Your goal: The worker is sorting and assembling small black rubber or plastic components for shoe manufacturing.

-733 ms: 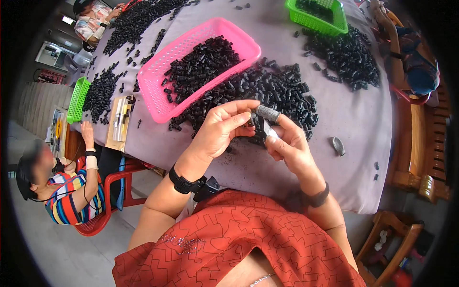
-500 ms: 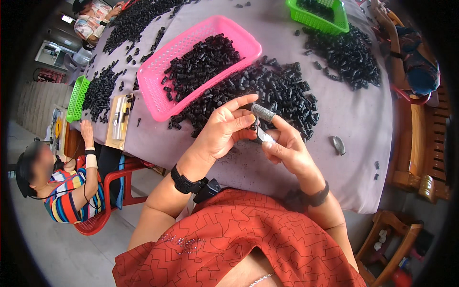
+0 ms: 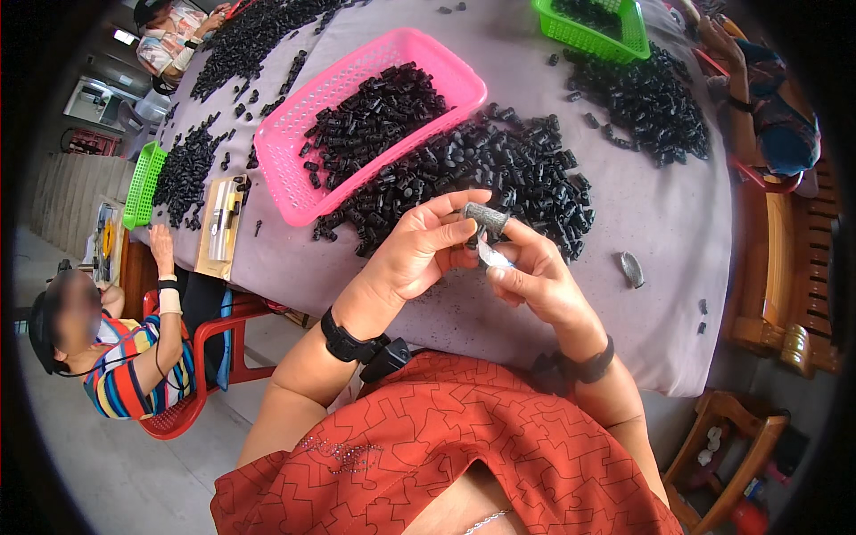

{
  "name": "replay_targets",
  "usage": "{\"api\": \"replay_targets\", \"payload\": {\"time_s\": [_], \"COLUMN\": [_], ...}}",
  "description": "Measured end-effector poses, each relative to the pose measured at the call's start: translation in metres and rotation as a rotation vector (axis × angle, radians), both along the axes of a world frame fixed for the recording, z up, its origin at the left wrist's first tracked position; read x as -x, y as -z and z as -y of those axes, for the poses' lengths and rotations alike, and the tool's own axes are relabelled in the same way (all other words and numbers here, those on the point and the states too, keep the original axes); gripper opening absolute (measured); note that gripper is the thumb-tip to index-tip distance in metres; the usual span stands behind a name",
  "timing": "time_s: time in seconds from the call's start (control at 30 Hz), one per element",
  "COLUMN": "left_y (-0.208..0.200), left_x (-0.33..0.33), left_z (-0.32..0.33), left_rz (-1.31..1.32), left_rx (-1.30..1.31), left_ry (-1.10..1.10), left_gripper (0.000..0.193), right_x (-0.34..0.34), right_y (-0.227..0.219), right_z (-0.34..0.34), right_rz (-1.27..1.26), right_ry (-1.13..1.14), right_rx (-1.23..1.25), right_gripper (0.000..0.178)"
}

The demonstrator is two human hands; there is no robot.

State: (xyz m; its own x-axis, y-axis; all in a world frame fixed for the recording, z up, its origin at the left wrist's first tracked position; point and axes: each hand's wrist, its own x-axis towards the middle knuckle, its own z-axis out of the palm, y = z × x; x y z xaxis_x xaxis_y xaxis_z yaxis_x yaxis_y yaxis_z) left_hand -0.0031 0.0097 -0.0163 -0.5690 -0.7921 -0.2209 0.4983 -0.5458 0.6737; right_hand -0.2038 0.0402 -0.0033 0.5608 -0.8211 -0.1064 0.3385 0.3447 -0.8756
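Both hands are up over the near edge of the black pile, and they're nearly meeting! The left hand pinches a small black part between thumb and fingers, so covered that I can't tell which way its long axis runs. In comes the right hand, thumb and fingers gripping a shiny blade, long axis slanting, upper end aimed up-left at that part. Over the top, the grey finger sleeve on the right index finger lies almost crosswise, tip pointing left. Beyond, the pink basket sits tilted on the tabletop, long axis rising rightward.
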Motion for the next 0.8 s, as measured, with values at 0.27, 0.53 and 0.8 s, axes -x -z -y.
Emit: {"api": "replay_targets", "payload": {"time_s": [0.27, 0.53, 0.8], "left_y": [0.003, 0.002, 0.006], "left_x": [-0.001, -0.001, -0.001], "left_z": [-0.001, -0.002, -0.003], "left_rz": [0.005, -0.003, -0.059], "left_rx": [-0.010, -0.041, -0.054], "left_ry": [-0.003, 0.001, 0.037], "left_gripper": [0.044, 0.041, 0.040], "right_x": [0.000, 0.001, 0.001], "right_y": [0.001, 0.001, 0.008], "right_z": [0.000, 0.001, 0.003], "right_rz": [-0.023, -0.071, 0.005], "right_ry": [-0.008, -0.006, 0.037], "right_rx": [0.017, 0.018, -0.039], "right_gripper": [0.057, 0.055, 0.050]}}
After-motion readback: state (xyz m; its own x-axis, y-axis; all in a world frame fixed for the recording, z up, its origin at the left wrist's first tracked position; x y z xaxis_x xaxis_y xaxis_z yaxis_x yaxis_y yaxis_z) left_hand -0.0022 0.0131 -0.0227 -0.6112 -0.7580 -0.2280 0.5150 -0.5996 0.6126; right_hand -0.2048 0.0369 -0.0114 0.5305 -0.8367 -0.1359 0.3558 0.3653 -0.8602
